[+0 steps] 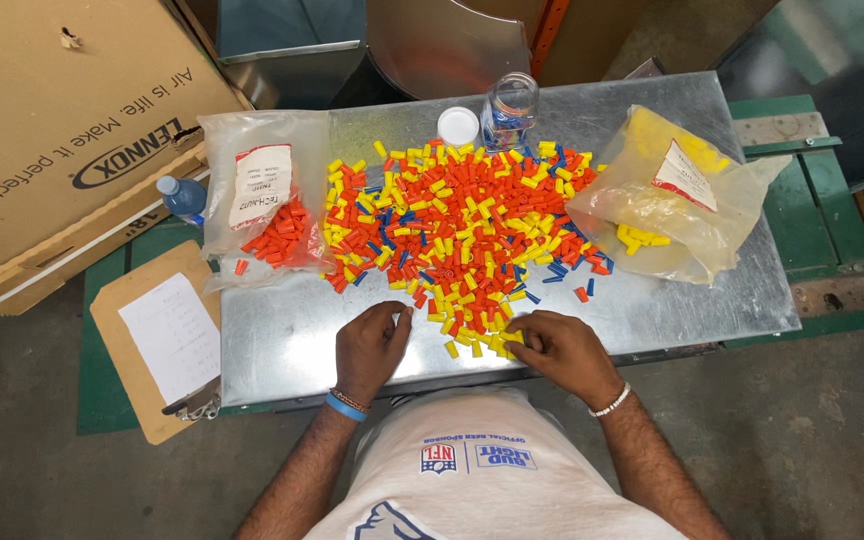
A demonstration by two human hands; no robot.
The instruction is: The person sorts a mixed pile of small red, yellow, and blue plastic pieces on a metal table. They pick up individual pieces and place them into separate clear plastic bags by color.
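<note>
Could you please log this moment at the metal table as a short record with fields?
surface: shiny sheet-metal table
main pile: heap of small orange, yellow and blue plastic caps
left hand: left hand curled at the heap's near edge
right hand: right hand pinching yellow caps
left bag: clear plastic bag of orange caps
right bag: clear plastic bag of yellow caps
far edge: clear jar, white round lid
</note>
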